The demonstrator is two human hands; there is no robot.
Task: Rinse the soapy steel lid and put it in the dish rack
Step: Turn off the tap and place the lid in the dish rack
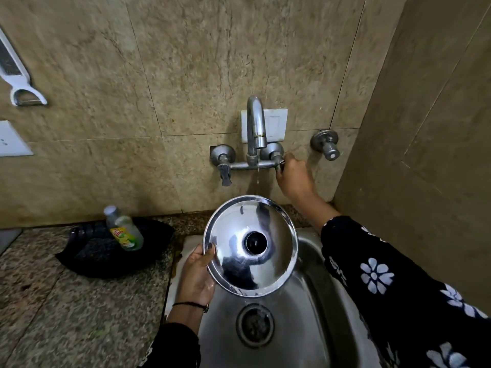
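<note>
A round steel lid (263,264) with a black knob at its centre is held over the steel sink (300,328), tilted with its top face towards me. My left hand (195,274) grips its left rim, thumb on top. My right hand (293,176) is closed on the right tap handle of the wall faucet (255,128). Only a thin trickle of water drops from the spout onto the lid's far edge. No dish rack is in view.
A dish soap bottle (125,229) lies on a black cloth (106,253) on the granite counter (66,314) left of the sink. A peeler (18,73) hangs on the tiled wall. A second tap (326,144) sticks out at right, beside a side wall (425,128).
</note>
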